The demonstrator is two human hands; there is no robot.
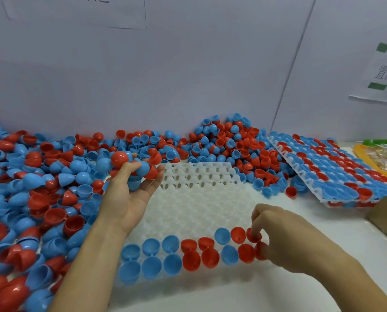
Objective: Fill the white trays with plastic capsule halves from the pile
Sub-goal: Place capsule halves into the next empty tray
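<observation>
Pile [30, 188]: I see it heaped left of my left hand.
Left hand [129, 190]: palm up, fingers curled round a cluster of halves [140, 167].
White tray [199, 199]: between my hands, near rows filled.
Right hand [284, 235]: fingertips pinch a red half [254, 236] at the tray's row end.

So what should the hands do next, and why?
Probably the right hand should let go of the red half it pinches at the right end of the tray, then take another from the bunch the left hand holds. Only the two nearest rows are filled; the rest lies bare.
</observation>
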